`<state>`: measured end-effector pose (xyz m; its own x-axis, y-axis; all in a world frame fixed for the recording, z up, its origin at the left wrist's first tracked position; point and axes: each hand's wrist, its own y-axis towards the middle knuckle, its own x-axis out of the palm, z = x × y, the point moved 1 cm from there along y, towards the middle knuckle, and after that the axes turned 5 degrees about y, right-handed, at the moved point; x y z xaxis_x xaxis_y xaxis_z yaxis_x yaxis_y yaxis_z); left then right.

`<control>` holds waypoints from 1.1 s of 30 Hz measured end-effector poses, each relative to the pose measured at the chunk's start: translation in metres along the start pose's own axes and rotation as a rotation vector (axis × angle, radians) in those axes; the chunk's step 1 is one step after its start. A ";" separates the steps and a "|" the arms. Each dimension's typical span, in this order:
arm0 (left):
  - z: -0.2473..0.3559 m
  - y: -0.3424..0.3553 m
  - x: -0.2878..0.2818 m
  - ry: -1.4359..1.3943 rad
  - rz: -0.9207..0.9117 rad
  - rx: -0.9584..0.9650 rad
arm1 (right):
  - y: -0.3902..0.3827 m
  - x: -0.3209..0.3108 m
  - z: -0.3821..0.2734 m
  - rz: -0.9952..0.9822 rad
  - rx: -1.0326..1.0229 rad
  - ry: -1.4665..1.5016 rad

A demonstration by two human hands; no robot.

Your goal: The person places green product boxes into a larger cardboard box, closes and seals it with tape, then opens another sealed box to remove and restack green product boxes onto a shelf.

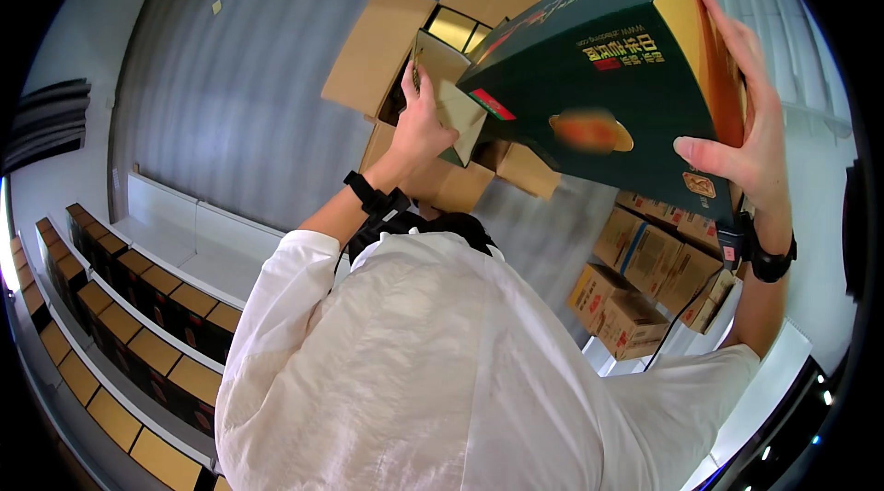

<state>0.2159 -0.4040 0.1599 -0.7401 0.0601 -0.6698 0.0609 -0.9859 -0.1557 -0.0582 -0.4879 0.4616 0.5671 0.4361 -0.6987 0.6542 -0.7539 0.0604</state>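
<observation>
— So why is the green box [599, 76] held up like that?
— Probably to fold its end flap: the right hand [746, 136] grips the gold side, and the left hand [424, 122] closes on the flap, above an open carton [405, 49].
— Counts?
— One green box in hand; many more on the shelf [157, 215] at left, too many to count; some six cartons [645, 279] stacked at right.

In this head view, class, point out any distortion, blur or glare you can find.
Head view: fisheye bends the shelf rows toward the black rim; a smudged blur patch sits on the dark green box; its gold side gleams beside the right hand; the white sleeve looks bright.
</observation>
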 end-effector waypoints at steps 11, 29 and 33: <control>0.010 0.099 0.024 -0.005 -0.076 0.011 | 0.030 -0.016 0.018 0.031 0.099 -0.048; -0.022 0.126 0.043 -0.071 -0.185 0.219 | 0.132 0.015 0.074 -0.021 0.577 0.024; -0.029 0.123 0.039 -0.087 -0.186 0.212 | 0.138 0.020 0.104 0.048 0.625 0.053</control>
<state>0.2140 -0.5187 0.0939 -0.7806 0.2386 -0.5776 -0.2158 -0.9703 -0.1091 -0.0083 -0.6345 0.3816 0.6235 0.4063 -0.6680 0.2201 -0.9110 -0.3487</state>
